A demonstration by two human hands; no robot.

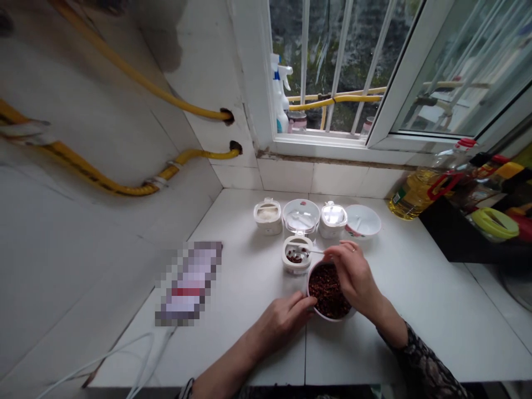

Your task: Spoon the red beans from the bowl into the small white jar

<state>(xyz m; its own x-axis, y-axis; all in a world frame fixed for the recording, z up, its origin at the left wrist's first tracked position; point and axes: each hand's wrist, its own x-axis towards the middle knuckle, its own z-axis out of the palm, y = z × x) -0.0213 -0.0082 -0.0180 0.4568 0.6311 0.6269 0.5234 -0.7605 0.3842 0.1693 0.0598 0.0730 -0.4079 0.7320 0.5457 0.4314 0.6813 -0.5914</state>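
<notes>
My right hand (pixel 353 271) pinches the handle of a small white spoon (pixel 316 252). The spoon's far end is over the opening of a small clear jar with a white rim (pixel 296 270), where some dark grains lie at the bottom. Just in front of that jar stands a bowl (pixel 332 320) full of dark reddish-brown grains that look like peppercorns (pixel 328 291). My left hand (pixel 286 317) grips the bowl's left side, thumb at the rim, its other fingers partly hidden. My right forearm and hand cover the bowl's right edge.
Behind are two lidded jars (pixel 268 219) (pixel 333 221), a clear bowl (pixel 301 213) and a white bowl (pixel 366 220). A blurred-out phone-like object (pixel 193 282) with a cable lies left. An oil bottle (pixel 409 194) and a black rack (pixel 440 230) of condiments stand right.
</notes>
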